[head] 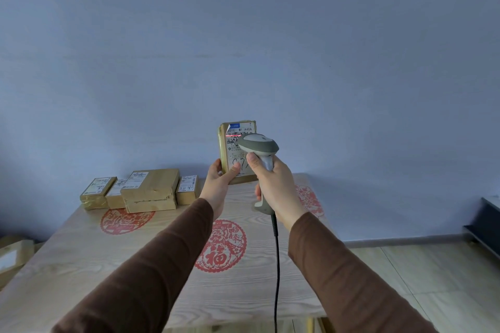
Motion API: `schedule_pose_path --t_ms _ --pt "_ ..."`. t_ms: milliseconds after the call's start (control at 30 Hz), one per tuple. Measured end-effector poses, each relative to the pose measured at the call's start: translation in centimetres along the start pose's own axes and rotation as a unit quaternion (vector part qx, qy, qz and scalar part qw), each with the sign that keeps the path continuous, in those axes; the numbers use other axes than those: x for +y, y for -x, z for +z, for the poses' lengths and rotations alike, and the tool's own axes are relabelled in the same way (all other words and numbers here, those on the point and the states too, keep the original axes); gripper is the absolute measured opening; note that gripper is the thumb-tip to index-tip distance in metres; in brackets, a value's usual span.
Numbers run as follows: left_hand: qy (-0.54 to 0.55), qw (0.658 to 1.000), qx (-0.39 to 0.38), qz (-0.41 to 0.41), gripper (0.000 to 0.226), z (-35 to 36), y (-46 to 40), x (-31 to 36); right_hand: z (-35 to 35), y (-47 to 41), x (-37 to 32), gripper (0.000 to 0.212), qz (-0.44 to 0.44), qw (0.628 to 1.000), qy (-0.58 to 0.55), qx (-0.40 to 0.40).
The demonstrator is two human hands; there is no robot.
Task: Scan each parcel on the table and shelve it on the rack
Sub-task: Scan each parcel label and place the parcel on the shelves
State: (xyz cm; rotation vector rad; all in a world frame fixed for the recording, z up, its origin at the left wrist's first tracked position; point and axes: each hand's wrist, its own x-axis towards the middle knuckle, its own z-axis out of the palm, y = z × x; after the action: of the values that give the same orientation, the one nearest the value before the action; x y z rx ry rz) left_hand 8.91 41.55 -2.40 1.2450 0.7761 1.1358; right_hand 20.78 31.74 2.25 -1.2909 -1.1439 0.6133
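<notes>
Brown sleeves [151, 273] enter from 6 o'clock and reach over the wooden table [81, 265], whose top carries red paper-cut decals [220, 246]. Left hand [217, 186], at the centre of the view, holds one parcel [234, 153] upright above the table's far edge, label toward the camera; its thumb presses the label face and its fingers are clamped around the parcel's lower left edge. Right hand [276, 184], just beside it at 3 o'clock, is wrapped closed on the handle of a grey scanner [258, 144], index finger on the trigger; a dark cable [277, 265] hangs from the handle toward 6 o'clock. A red scan line [232, 136] falls across the barcode near the top of the label, so the step in hand appears to be the scan of this parcel, with its shelving not yet done. Four further parcels [150, 189] lie grouped at 9 o'clock of the held one, along the table's far left edge, touching or nearly touching; these appear to await scanning. At the 9 o'clock frame edge, below table level, cardboard boxes [12, 257] show only partly and their contents cannot be told. At 3 o'clock a dark framework [487, 224] may be the rack; no parcel is visible on it.
</notes>
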Motion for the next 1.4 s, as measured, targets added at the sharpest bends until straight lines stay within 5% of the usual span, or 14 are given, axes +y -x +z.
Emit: schedule_pose_path --t_ms 600,967,1200,1400 --pt "0.02 0.996 0.084 -0.007 0.044 -6.1 4.3 1.9 3.4 0.6 0.3 0.03 0.002 0.997 -0.063 -0.041" --pt "0.0 0.966 0.257 0.04 0.045 -23.7 17.7 8.5 22.6 7.2 -2.8 0.034 0.018 0.975 -0.14 -0.171" --pt "0.004 0.926 0.37 0.075 0.044 -37.3 33.8 13.3 38.4 20.6 -8.9 0.024 0.044 0.931 -0.196 -0.306" --pt "0.023 0.884 0.46 0.083 0.059 -48.1 47.4 16.7 50.4 33.9 -14.4 0.04 0.063 0.89 -0.222 -0.392"
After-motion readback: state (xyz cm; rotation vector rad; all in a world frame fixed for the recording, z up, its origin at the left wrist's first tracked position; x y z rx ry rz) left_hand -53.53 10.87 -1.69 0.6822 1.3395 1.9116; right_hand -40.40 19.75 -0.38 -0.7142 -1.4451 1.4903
